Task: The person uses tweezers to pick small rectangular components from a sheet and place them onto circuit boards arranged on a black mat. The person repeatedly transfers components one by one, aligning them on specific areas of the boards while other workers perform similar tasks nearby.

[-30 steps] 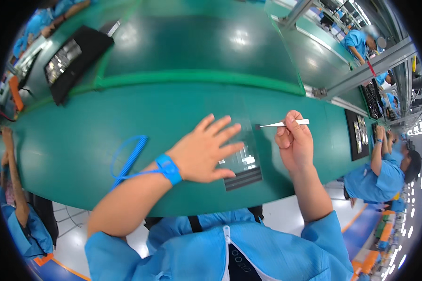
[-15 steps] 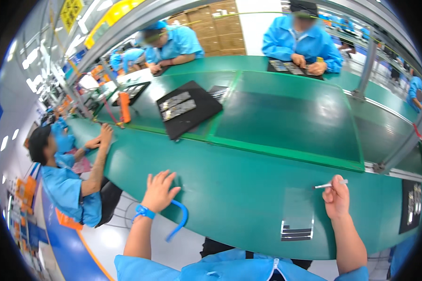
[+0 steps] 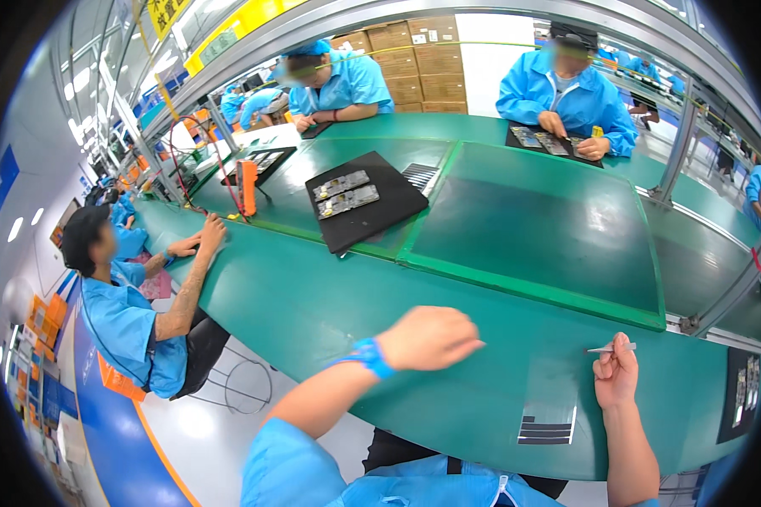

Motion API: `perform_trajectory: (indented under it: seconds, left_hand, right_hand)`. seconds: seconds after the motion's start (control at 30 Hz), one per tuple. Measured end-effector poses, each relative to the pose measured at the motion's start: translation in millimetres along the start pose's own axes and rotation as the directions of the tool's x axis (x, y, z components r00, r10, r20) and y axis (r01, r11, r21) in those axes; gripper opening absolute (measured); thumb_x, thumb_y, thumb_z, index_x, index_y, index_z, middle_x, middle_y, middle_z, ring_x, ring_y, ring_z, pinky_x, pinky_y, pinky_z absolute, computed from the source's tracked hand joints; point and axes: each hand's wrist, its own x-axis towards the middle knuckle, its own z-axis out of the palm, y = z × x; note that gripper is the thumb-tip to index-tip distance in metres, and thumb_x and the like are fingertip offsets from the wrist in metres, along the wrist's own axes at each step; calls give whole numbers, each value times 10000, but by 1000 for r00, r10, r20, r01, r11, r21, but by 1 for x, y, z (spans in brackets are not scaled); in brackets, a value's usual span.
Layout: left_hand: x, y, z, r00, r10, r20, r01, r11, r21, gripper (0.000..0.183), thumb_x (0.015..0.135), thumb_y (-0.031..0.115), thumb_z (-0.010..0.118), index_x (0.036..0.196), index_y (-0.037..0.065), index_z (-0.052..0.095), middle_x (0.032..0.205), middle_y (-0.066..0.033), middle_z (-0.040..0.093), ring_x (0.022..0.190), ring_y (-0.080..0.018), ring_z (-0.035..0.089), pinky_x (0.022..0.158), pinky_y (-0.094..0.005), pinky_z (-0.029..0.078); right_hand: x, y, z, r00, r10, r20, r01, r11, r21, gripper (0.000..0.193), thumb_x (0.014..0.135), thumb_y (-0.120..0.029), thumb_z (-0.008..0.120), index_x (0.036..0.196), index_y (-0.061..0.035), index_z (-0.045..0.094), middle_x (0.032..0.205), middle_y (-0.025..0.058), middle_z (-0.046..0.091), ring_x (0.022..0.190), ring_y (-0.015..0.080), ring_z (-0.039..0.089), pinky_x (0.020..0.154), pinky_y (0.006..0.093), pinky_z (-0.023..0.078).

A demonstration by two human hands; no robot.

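My left hand (image 3: 431, 338) reaches across above the green bench (image 3: 304, 313), back of the hand up, with a blue wrist strap (image 3: 372, 358) on its wrist. Its fingers bend down out of sight, so I cannot see whether they hold anything. On the right, my right hand (image 3: 617, 376) is raised with slim silver tweezers (image 3: 611, 348) pinched between thumb and finger, tip pointing left. Between the hands, nearer the right one, a clear film sheet with black strips (image 3: 546, 431) lies flat on the bench.
A black mat (image 3: 376, 224) with two silver parts trays (image 3: 347, 201) lies across the green-edged divider. Another black mat (image 3: 738, 395) sits at the far right. An orange tool (image 3: 247, 188) stands left. Co-workers sit at the left (image 3: 135, 313) and across the bench (image 3: 566, 93).
My left hand has swung right across the bench from the left, its spread fingers now turned out of view. The blue cord no longer shows. My right hand still holds the tweezers.
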Motion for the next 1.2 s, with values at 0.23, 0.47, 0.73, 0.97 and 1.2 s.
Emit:
perform_trajectory:
  seconds: [0.23, 0.47, 0.73, 0.97, 1.2]
  left_hand:
    - [42, 27, 106, 931, 323, -170, -351, 919, -178, 237, 758, 127, 675, 621, 89, 485, 598, -39, 449, 542, -208, 502, 469, -336, 417]
    - [37, 11, 106, 959, 197, -203, -244, 939, -243, 200, 748, 91, 675, 636, 79, 511, 601, -41, 482, 557, -206, 520, 464, -332, 423]
    - [35, 10, 106, 958, 218, -186, -260, 934, -244, 218, 758, 97, 675, 632, 78, 498, 600, -42, 476, 555, -208, 513, 465, -336, 422]
    - [34, 11, 108, 946, 249, -208, -300, 917, -263, 229, 764, 105, 673, 630, 80, 489, 613, -39, 479, 553, -208, 508, 477, -340, 421]
    - [32, 10, 108, 941, 251, -227, -305, 919, -248, 217, 754, 113, 680, 636, 81, 501, 613, -36, 480, 553, -210, 512, 477, -338, 424]
  right_hand:
    - [5, -18, -10, 996, -82, -42, 85, 992, 92, 105, 945, -201, 502, 889, -119, 537, 622, 16, 556, 398, 67, 318, 386, 215, 235]
    - [-6, -23, -3, 999, -31, -32, 36, 989, 144, 109, 931, -209, 524, 874, -116, 518, 606, 24, 547, 395, 75, 315, 386, 221, 232]
    - [-1, -22, -10, 999, -32, -18, 34, 991, 129, 95, 938, -203, 513, 921, -114, 542, 622, 19, 563, 402, 66, 323, 388, 218, 236]
    - [1, -29, -11, 992, -83, -94, 94, 988, 120, 93, 923, -216, 539, 913, -124, 539, 631, -3, 549, 424, 60, 319, 399, 216, 226]
    - [8, -27, -23, 996, -85, -29, 87, 993, 84, 88, 923, -212, 540, 913, -126, 558, 637, -18, 546, 448, 51, 342, 405, 210, 224]
